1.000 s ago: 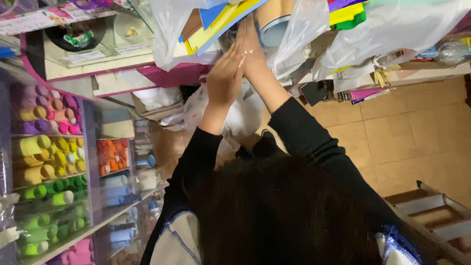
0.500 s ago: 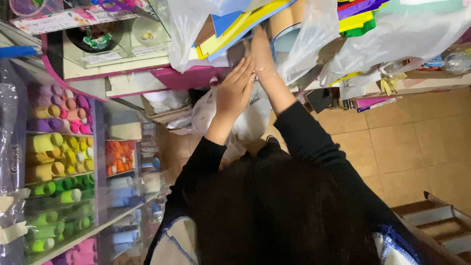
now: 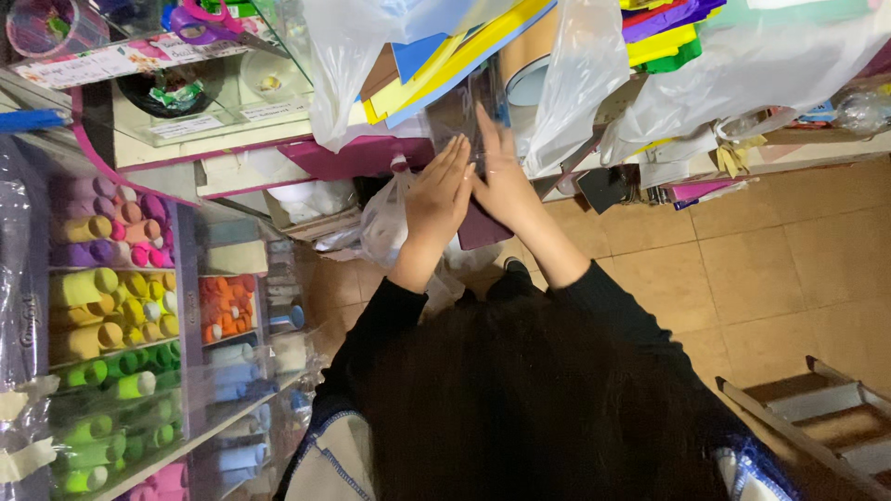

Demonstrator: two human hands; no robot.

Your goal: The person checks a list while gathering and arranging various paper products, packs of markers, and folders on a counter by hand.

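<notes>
Both hands lower than a second ago, off the bagged foam sheets. Left hand and right hand are flat, fingers extended, pressed side by side on a dark maroon sheet below the shelf edge; no closed grip.

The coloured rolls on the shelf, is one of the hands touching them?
No. Both hands, left hand and right hand, are pressed on a dark flat sheet up at the counter, well apart from the coloured rolls.

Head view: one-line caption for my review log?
Left hand and right hand press flat on a clear-wrapped dark sheet beside rolled coloured paper.
</notes>
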